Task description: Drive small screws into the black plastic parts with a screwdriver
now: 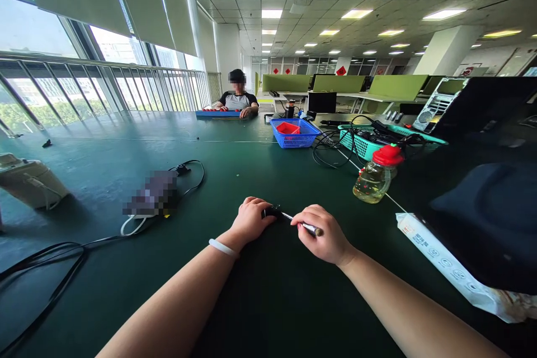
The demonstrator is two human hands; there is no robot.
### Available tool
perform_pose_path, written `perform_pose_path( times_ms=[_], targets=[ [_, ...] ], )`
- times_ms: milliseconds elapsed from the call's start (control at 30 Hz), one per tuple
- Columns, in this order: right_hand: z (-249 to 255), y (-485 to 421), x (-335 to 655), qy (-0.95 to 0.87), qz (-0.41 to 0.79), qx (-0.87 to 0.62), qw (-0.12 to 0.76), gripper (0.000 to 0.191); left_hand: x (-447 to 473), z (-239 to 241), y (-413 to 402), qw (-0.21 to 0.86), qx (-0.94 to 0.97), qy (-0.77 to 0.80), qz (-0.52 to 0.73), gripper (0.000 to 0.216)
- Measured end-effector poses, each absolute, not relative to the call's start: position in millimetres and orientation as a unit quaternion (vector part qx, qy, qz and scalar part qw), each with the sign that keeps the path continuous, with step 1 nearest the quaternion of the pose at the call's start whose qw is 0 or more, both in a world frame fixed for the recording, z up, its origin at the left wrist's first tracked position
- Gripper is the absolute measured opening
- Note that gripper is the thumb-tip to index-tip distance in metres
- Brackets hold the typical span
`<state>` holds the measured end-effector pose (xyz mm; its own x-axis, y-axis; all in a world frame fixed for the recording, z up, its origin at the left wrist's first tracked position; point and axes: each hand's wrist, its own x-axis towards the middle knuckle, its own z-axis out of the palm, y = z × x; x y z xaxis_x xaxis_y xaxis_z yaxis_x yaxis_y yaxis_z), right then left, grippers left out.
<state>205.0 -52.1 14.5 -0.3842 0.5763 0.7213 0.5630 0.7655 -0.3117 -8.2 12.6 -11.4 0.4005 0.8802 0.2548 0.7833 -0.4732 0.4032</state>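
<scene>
Both my hands rest close together on the dark green table (268,302), near its front middle. My left hand (250,219) wears a white wristband and is closed around a small black object (272,212). My right hand (321,233) is closed on a thin tool (302,226) with a silvery shaft; its tip reaches into the black object and its brownish end sticks out past my fingers. The two hands nearly touch.
A clear bottle with a red cap (377,174) stands to the right. Behind it sit a blue basket (295,133), a teal basket (361,144) and tangled cables. A dark bag (486,218) and a white package (444,265) lie right. Cables (54,263) run left. A person (238,98) sits far across.
</scene>
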Motion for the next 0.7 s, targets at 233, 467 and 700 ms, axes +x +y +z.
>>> perform_pose_path(
  times_ms=[233, 467, 700],
  targets=[
    [14.2, -49.9, 206.6, -0.822, 0.022, -0.350, 0.448, 0.019, -8.3, -10.9, 12.5, 0.117, 0.826, 0.507, 0.215, 0.030],
    [14.0, -51.1, 207.2, -0.819, 0.027, -0.357, 0.448, 0.019, -9.2, -11.3, 12.8, 0.116, 0.831, 0.496, 0.223, 0.029],
    [12.6, -47.5, 209.7, -0.775, 0.104, -0.385, 0.490, 0.020, -9.3, -8.9, 11.4, 0.133, 0.847, 0.467, 0.215, 0.034]
  ],
)
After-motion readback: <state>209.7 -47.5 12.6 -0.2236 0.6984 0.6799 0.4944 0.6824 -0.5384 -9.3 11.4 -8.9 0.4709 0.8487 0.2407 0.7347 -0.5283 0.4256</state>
